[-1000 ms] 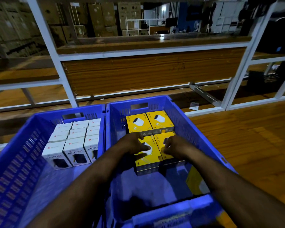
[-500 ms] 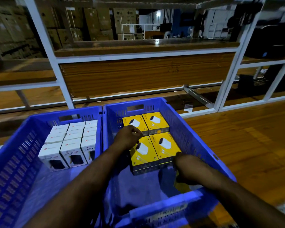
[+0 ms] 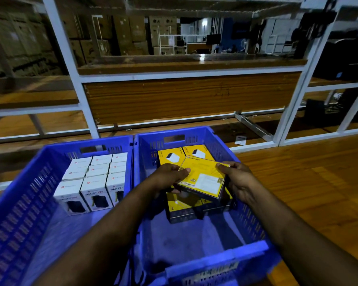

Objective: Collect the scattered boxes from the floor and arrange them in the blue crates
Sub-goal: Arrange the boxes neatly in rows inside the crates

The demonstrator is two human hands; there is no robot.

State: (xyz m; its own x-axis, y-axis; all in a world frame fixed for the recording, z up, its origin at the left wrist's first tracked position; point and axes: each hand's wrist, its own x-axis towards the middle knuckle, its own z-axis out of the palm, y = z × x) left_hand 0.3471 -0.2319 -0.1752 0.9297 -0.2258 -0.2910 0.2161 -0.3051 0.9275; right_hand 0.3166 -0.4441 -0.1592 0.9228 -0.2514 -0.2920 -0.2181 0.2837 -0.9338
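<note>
Two blue crates stand side by side on the wooden floor. The left crate (image 3: 19, 203) holds several white boxes (image 3: 95, 176) packed in rows at its far end. The right crate (image 3: 252, 223) holds several yellow boxes (image 3: 170, 156) laid flat at its far end. Above them I hold one more yellow box (image 3: 203, 178), tilted, its label side up. My left hand (image 3: 167, 178) grips its left edge and my right hand (image 3: 238, 180) grips its right edge. The lifted box and my hands hide part of the nearer yellow boxes.
A white metal rack (image 3: 186, 72) with wooden shelves runs across the back, just behind the crates. A small pale box (image 3: 240, 139) lies on the floor under the rack to the right. Wooden floor (image 3: 308, 182) stretches to the right of the crates.
My right hand reached down to the near right of the crate, then came up with another yellow box. Both hands now hold it above the stacked yellow boxes.
</note>
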